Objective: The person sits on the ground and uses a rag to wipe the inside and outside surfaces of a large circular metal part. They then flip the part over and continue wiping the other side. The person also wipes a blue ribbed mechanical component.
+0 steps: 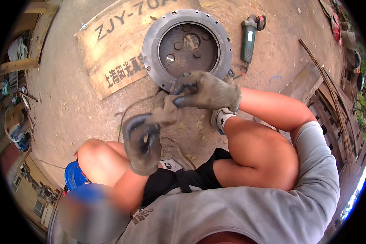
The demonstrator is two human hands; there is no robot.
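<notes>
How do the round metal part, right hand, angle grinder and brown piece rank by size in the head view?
1. Round metal part
2. Right hand
3. Angle grinder and brown piece: too close to rank, the piece being nearer the camera.

Flange (151, 49) is lying on R part of board (97, 55), grinder (248, 42) lying near it, R side, on the ground (278, 36). Held piece (166, 113) is sitting btwn L hand (142, 142) & R hand (205, 90), nearer the person (232, 211). Slats (327, 112) are lying far R.

Bright daylight, dark curved fisheye edges
</notes>
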